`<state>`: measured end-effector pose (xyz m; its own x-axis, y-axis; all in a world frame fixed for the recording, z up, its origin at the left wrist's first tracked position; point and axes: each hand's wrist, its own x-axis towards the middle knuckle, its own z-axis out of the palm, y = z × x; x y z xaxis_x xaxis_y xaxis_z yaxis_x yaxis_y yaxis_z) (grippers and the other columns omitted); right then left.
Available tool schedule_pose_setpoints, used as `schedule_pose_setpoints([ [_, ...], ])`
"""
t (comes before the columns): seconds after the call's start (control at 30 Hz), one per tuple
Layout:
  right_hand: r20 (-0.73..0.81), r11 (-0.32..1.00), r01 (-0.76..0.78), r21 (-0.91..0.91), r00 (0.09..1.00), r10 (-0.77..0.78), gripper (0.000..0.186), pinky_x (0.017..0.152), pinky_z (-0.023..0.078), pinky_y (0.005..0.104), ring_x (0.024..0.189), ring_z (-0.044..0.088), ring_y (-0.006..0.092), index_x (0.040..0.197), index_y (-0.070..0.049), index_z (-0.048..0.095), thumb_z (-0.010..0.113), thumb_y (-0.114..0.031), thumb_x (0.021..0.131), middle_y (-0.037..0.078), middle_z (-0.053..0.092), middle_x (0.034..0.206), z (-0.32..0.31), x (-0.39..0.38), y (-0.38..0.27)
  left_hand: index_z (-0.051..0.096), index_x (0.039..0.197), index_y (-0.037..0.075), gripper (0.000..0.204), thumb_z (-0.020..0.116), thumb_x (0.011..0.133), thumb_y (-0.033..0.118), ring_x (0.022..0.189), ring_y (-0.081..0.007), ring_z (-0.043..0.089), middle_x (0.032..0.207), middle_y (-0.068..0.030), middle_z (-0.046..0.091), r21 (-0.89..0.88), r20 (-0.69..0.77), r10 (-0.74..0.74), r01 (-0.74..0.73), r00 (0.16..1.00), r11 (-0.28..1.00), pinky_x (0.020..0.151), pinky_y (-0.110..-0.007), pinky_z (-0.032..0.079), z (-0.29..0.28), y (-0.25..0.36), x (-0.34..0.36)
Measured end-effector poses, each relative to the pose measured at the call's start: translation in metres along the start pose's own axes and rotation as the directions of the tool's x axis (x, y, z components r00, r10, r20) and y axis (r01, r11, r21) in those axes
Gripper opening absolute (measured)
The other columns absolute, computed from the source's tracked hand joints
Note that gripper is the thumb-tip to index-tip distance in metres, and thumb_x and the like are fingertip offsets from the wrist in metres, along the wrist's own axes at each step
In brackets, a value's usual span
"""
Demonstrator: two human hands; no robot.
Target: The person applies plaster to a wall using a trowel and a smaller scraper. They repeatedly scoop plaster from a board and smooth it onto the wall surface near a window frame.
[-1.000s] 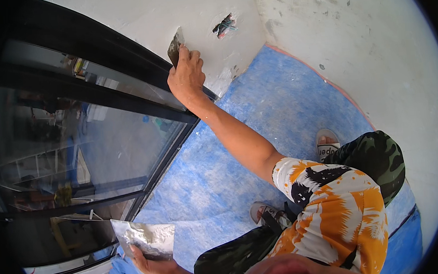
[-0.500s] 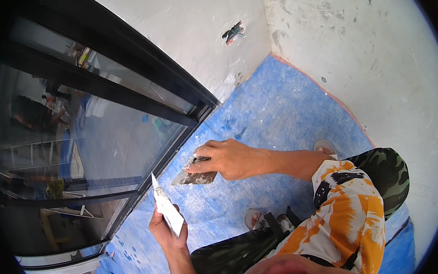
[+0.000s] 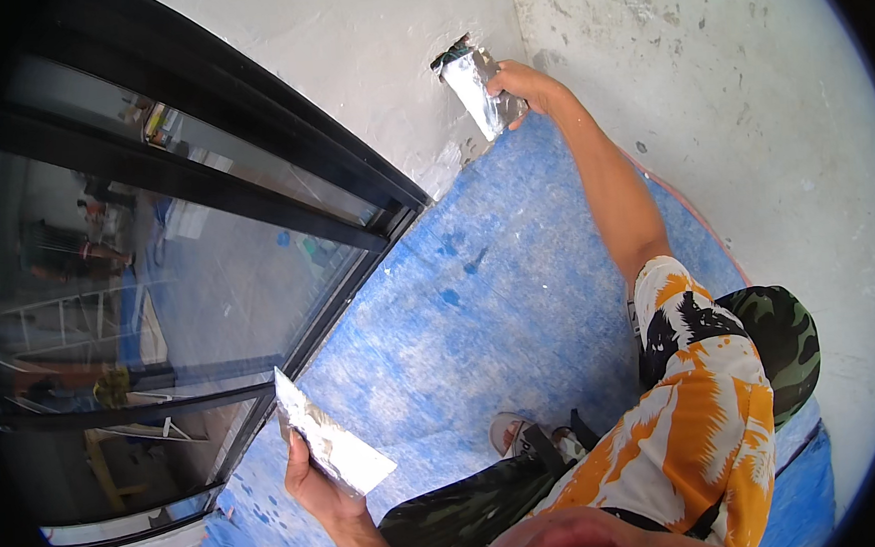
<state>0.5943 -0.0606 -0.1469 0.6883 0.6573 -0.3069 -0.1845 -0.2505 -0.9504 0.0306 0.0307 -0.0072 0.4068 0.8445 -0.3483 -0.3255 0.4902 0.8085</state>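
Note:
My right hand (image 3: 531, 89) grips a wide metal scraper (image 3: 477, 96) up at the light wall (image 3: 344, 59), its blade over or just beside the rough hole (image 3: 448, 50), whose inside is partly hidden. In the lower left my left hand (image 3: 315, 482) holds a rectangular metal blade (image 3: 332, 430) with whitish, shiny material on its face, near the black glass-door frame (image 3: 371, 247). My right arm, in a white, orange and black patterned sleeve, stretches up from the lower right.
A blue protective sheet (image 3: 462, 342) covers the floor under my sandalled foot (image 3: 507, 432). A glass door (image 3: 138, 292) runs along the left, showing a ladder and clutter. A stained wall (image 3: 727, 85) stands on the right, meeting the other wall at a corner.
My right hand with its scraper dropped from the wall toward my left hand, then rose back to the hole, further right than before. My left hand's blade has tilted and shifted slightly right.

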Motion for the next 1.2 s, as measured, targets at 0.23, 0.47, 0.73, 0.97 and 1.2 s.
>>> schedule_pose_setpoints([
  [0.23, 0.051, 0.984, 0.057, -0.167, 0.997, -0.049, 0.040, 0.057, 0.057, 0.0456, 0.080, 0.068, 0.0237, 0.116, -0.002, 0.061, 0.061, -0.014, 0.078, 0.011, 0.066, 0.097, -0.002, 0.010, -0.012, 0.054, 0.137, -0.001, 0.042, 0.056, 0.100, 0.019, 0.104, -0.0285, 0.069, 0.124, -0.0149, 0.067, -0.021, 0.027, -0.005, 0.006, 1.000, 1.000, 0.090, -0.042, 0.058, -0.005, -0.001, 0.001],
  [0.47, 0.040, 0.957, 0.109, -0.269, 0.994, -0.102, 0.044, 0.064, 0.056, 0.0497, 0.085, 0.067, 0.0242, 0.121, -0.002, 0.062, 0.061, -0.013, 0.078, 0.012, 0.066, 0.100, 0.000, -0.005, -0.018, 0.057, 0.134, -0.001, 0.039, 0.057, 0.100, 0.018, 0.103, -0.0288, 0.070, 0.122, -0.0145, 0.068, 0.019, 0.006, 0.002, -0.002, 1.000, 1.000, 0.090, -0.043, 0.058, -0.005, 0.000, 0.001],
  [0.73, -0.062, 0.909, 0.080, -0.409, 0.991, -0.115, 0.046, 0.060, 0.058, 0.0487, 0.083, 0.069, 0.0267, 0.120, 0.000, 0.064, 0.059, -0.012, 0.076, 0.014, 0.068, 0.098, 0.000, -0.016, -0.015, 0.058, 0.133, -0.001, 0.039, 0.057, 0.100, 0.019, 0.102, -0.0281, 0.070, 0.121, -0.0139, 0.069, 0.030, 0.002, 0.022, -0.023, 1.000, 0.999, 0.089, -0.042, 0.058, -0.003, 0.000, -0.001],
  [0.97, -0.176, 0.987, -0.002, -0.162, 0.984, -0.026, 0.051, 0.061, 0.061, 0.0528, 0.091, 0.071, 0.0364, 0.127, -0.006, 0.065, 0.056, -0.011, 0.077, 0.020, 0.069, 0.110, 0.023, -0.020, 0.019, 0.057, 0.135, -0.001, 0.041, 0.058, 0.099, 0.019, 0.103, -0.0280, 0.070, 0.123, -0.0141, 0.068, 0.006, 0.012, 0.031, -0.031, 0.999, 1.000, 0.090, -0.042, 0.058, -0.004, 0.001, -0.003],
  [1.2, -0.251, 0.872, 0.176, -0.456, 0.915, -0.317, 0.044, 0.084, 0.054, 0.0477, 0.096, 0.069, 0.0433, 0.117, -0.004, 0.069, 0.052, -0.013, 0.077, 0.030, 0.070, 0.098, 0.039, -0.017, 0.018, 0.056, 0.136, -0.001, 0.042, 0.058, 0.099, 0.020, 0.103, -0.0279, 0.069, 0.122, -0.0141, 0.068, 0.034, -0.016, 0.031, -0.031, 0.999, 0.999, 0.090, -0.041, 0.058, -0.011, 0.000, -0.003],
])
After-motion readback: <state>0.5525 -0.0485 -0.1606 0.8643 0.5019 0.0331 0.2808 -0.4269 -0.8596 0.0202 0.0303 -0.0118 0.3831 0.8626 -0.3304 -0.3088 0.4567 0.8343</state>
